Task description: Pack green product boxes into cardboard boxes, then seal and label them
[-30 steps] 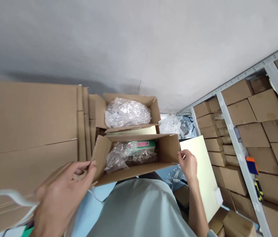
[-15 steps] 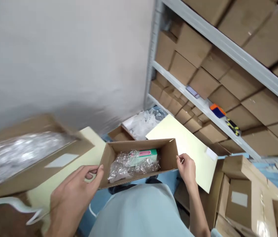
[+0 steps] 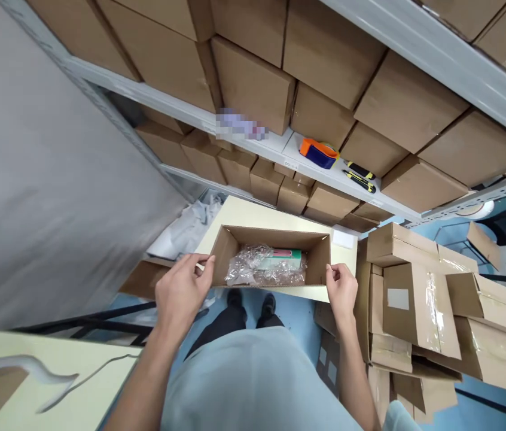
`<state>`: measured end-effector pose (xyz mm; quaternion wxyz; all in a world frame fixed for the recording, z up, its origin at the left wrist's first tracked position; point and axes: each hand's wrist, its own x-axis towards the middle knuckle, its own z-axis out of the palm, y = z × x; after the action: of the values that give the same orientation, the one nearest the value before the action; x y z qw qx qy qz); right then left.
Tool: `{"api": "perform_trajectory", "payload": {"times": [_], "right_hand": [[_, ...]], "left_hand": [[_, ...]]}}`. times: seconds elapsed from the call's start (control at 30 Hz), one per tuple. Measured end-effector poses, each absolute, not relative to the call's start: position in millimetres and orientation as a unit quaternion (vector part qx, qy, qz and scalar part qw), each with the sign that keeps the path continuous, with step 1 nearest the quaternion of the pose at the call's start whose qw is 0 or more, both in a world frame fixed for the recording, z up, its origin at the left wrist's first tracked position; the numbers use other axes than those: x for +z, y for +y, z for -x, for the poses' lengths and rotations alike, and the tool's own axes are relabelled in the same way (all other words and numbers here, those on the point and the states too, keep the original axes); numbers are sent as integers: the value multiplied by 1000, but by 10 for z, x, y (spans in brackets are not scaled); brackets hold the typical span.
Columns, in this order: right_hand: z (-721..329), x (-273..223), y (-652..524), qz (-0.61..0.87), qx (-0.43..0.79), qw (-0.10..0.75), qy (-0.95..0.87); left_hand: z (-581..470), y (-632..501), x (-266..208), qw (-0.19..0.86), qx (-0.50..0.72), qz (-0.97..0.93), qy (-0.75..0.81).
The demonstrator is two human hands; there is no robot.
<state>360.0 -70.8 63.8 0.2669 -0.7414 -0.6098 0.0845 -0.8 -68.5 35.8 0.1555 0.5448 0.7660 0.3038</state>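
An open cardboard box [image 3: 275, 232] is held level in front of my body, partly over a pale yellow tabletop [image 3: 253, 209]. My left hand [image 3: 184, 291] pinches its left end at the rim, thumb and fingers closed. At the opposite end, my right hand [image 3: 341, 291] grips the right wall the same way. Inside lie crumpled clear bubble wrap [image 3: 246, 264] and a small green and white carton [image 3: 286, 258] with a pink mark. The wrap partly covers the carton.
Shelving [image 3: 271, 146] packed with cardboard boxes stands ahead, holding an orange-and-blue tape dispenser [image 3: 319, 153] and utility knives [image 3: 359, 179]. Stacked cardboard boxes [image 3: 418, 299] rise at right. Another yellow table [image 3: 100, 383] is at lower left, white plastic [image 3: 190, 224] beyond my left hand.
My view has swung right, toward the shelves. Both hands still hold the box, which has come over the yellow tabletop's near edge. The bubble-wrap-filled box at left has gone out of view.
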Motion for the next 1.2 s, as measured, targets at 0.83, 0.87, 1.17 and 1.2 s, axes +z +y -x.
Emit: {"api": "perform_trajectory", "payload": {"times": [0.83,0.87,1.17,1.2], "right_hand": [[-2960,555,-550,836,139,293,-442],[-2943,562,-567,831,144,294,-451],[-2993,731,-233,800,196,198,-531],[-3021,748,-147,799,195,183,-538]], "left_hand": [[515,215,62,300,316,-602,669],[511,219,48,301,321,-606,663],[437,291,15,265,331,-623,657],[440,290,18,265,329,-618,663]]}}
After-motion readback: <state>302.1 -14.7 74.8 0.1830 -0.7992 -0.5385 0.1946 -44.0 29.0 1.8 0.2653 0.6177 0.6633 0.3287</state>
